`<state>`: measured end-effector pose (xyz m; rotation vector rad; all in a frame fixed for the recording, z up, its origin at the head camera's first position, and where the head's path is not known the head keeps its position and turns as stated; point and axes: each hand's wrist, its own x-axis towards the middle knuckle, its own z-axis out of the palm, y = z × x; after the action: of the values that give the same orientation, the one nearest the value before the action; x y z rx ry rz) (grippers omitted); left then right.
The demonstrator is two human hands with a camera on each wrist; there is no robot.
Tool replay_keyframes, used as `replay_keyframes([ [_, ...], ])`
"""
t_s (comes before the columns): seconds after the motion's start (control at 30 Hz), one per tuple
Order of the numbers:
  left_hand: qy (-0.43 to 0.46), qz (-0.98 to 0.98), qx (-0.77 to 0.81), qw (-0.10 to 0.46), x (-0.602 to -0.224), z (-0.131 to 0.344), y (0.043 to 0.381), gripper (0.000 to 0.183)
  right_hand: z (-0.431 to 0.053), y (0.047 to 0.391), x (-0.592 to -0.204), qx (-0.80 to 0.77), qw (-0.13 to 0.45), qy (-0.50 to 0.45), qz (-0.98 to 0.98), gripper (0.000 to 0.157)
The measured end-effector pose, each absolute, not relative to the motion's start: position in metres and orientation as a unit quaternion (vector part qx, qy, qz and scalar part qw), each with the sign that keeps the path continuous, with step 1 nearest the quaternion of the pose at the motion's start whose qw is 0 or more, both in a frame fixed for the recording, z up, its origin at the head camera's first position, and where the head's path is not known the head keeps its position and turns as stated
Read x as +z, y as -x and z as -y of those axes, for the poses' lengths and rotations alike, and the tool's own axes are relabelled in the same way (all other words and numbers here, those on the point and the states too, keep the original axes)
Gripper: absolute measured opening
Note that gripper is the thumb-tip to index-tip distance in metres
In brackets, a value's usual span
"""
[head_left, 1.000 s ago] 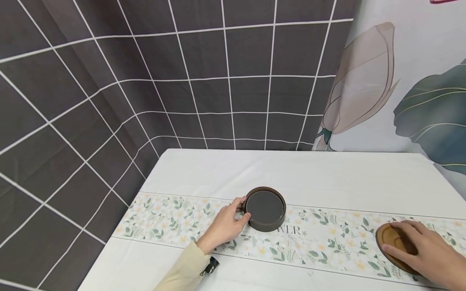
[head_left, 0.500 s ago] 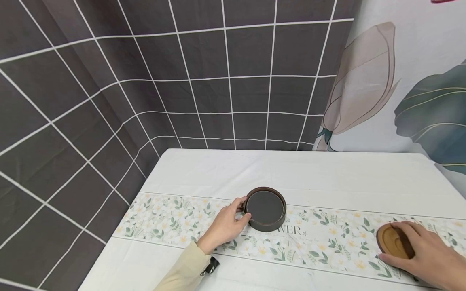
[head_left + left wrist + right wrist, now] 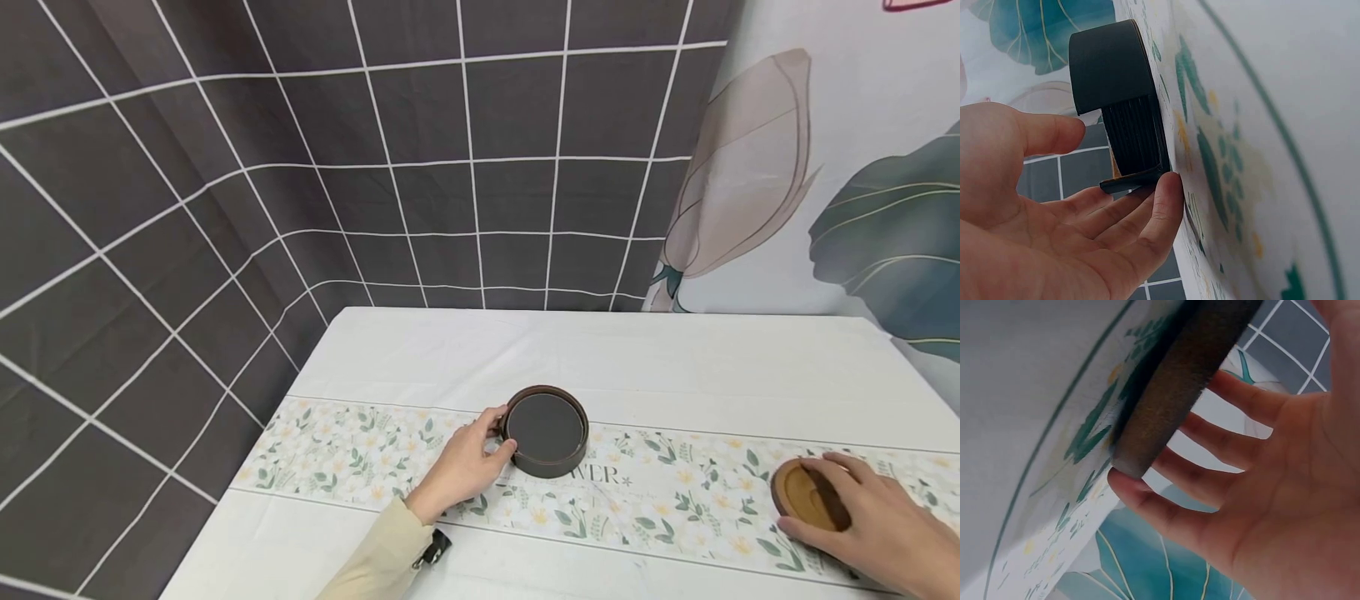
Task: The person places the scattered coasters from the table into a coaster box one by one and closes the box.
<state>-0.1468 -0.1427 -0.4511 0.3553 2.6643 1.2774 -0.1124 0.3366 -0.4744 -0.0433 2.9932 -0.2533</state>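
A round, dark coaster holder (image 3: 545,430) with a raised brown rim sits on the printed table runner. In the left wrist view its side (image 3: 1113,65) has a gap that shows a stack of thin dark discs (image 3: 1132,134). My left hand (image 3: 463,460) holds the holder's left side, thumb in front and fingers behind. At the right, my right hand (image 3: 873,521) grips a round brown wooden piece (image 3: 806,492) with a grooved inner ring. Its thumb is at the near edge and its fingers at the far edge. The right wrist view shows fingertips on its rough-looking brown side (image 3: 1169,394).
A white cloth (image 3: 600,350) covers the table, crossed by a floral runner (image 3: 345,454) with lettering. Dark gridded fabric (image 3: 510,196) hangs behind and at the left. White fabric with a flower and leaf print (image 3: 765,167) hangs at the back right.
My right thumb has shifted from over the wooden piece's top to its near edge, and the piece's lit top has turned slightly. The left hand and coaster holder have stayed put.
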Motion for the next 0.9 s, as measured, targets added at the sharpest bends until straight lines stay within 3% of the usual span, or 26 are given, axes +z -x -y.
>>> replay_keyframes([
  [0.9,-0.115,-0.894,0.425,0.081,-0.450,0.142,0.147,0.052,-0.313,0.121,-0.448,-0.087,0.012,0.043,-0.995,0.104],
])
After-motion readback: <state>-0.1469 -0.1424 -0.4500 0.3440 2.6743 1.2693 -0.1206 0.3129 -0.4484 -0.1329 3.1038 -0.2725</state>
